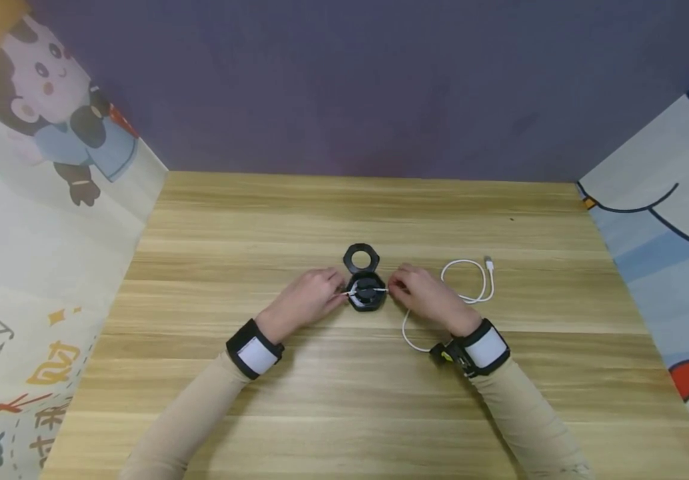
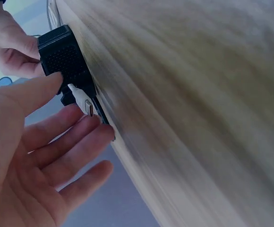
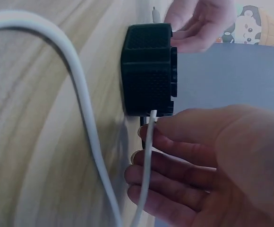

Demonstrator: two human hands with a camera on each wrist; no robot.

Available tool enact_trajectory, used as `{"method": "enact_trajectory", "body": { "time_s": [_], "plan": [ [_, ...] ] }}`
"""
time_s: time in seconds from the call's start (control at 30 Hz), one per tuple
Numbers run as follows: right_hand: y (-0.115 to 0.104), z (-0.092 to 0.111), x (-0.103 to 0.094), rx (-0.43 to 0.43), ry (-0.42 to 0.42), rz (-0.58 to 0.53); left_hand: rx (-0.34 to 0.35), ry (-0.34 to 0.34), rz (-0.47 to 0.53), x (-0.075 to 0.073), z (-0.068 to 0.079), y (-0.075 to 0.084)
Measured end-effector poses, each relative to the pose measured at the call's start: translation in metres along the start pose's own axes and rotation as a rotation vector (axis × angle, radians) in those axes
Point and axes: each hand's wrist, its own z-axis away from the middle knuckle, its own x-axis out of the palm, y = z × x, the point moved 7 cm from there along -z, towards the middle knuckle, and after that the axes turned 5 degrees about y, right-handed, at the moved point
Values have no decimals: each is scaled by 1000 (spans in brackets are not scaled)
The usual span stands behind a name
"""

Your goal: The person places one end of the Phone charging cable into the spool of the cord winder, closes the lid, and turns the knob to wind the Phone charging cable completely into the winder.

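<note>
A black hexagonal case stands on the table, with its ring-shaped lid swung back on the far side. A white USB cable crosses the case's round core and comes out at both sides. On the left its small connector pokes out of the case wall. My left hand is beside it, thumb tip against the case and fingers loosely extended around the connector. On the right, my right hand pinches the cable between thumb and forefinger, right where it leaves the case; the other fingers are loosely bent.
The cable's long end loops over the wooden table to the right, ending in a USB plug beyond my right wrist. A dark wall rises behind the table. Printed cartoon panels flank it on both sides.
</note>
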Motion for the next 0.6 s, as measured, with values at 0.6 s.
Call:
{"method": "enact_trajectory", "body": {
  "time_s": [0.6],
  "plan": [
    [-8, -33, -11, -44, 24, 48, -67, -33, -13, 3, 3, -3]
  ]
}}
